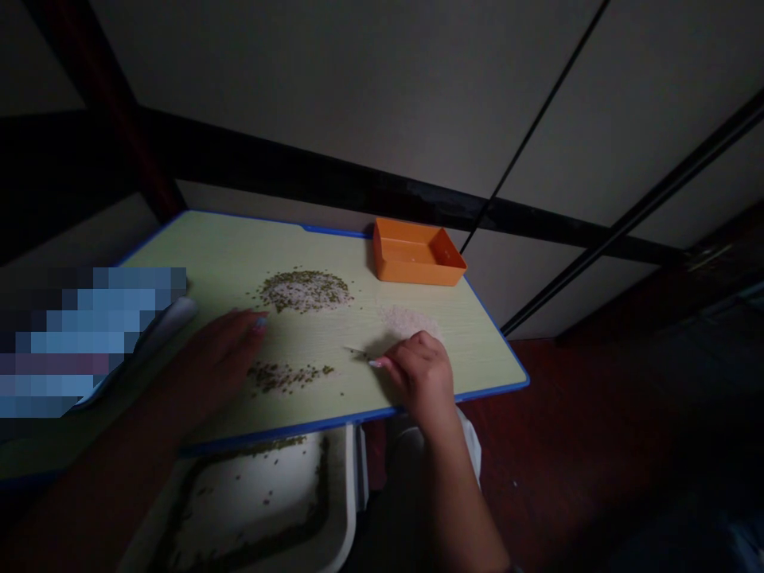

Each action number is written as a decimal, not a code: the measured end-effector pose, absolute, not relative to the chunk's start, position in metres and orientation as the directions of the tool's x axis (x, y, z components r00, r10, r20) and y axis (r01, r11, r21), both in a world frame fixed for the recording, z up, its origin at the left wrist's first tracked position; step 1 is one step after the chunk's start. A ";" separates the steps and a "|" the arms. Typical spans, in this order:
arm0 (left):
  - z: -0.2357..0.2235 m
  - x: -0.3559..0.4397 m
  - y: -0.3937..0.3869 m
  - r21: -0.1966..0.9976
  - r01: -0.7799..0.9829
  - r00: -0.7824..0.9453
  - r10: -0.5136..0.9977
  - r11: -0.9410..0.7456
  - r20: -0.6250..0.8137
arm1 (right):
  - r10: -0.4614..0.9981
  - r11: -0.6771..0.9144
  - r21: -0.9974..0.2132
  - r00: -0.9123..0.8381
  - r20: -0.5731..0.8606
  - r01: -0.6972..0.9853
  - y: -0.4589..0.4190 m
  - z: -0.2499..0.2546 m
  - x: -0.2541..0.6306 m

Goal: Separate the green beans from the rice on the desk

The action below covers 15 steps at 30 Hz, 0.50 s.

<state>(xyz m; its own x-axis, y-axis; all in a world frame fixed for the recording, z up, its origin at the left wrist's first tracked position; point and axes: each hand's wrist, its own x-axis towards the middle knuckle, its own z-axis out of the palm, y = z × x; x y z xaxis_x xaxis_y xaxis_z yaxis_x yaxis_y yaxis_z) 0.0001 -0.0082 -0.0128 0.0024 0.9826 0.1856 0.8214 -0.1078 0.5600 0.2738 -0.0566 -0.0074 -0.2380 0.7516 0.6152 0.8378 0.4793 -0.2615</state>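
Note:
My left hand (224,350) rests on the pale yellow tabletop (215,247) with its fingers stretched out, between two piles. Beyond its fingertips lies a mixed pile of green beans and white grains (305,290). A smaller pile of dark and green beans with pale grains (290,376) is beside it, nearer the front edge. My right hand (425,372) is closed in a pinch on a thin pointed tool (353,350), whose tip points left just above the tabletop; its exact kind is unclear. Behind the right hand is a heap of white grains (409,320).
An orange open box (418,270) stands at the back right edge. Below the front edge, a white tub (349,509) holds scattered green beans. A blurred-out object (107,334) lies at the left. Cabinet panels (358,87) rise behind the blue-rimmed table; reddish floor (525,446) is at the right.

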 end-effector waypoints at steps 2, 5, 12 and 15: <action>-0.011 0.001 -0.008 0.604 0.792 0.004 0.990 -0.089 0.141 | 0.741 0.522 -0.274 -0.270 0.615 0.807 -0.059 -0.006 0.278; -0.009 0.001 -0.009 0.610 0.787 0.007 0.990 -0.092 0.140 | 0.724 0.572 -0.284 -0.310 0.616 0.769 -0.062 -0.005 0.282; -0.009 0.002 -0.008 0.590 0.799 0.027 0.988 -0.114 0.155 | 0.721 0.530 -0.277 -0.254 0.645 0.801 -0.066 -0.003 0.286; -0.011 0.001 -0.007 0.531 0.838 0.023 0.981 -0.125 0.195 | 0.744 0.484 -0.278 -0.223 0.630 0.830 -0.071 0.001 0.290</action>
<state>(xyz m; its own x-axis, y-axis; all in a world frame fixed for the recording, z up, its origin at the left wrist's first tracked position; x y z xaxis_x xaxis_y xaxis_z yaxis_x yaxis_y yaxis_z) 0.0006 -0.0071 -0.0108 0.0226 0.9805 0.1952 0.8378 -0.1251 0.5314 0.2897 -0.0712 0.0014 -0.2230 0.7441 0.6297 0.8300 0.4837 -0.2777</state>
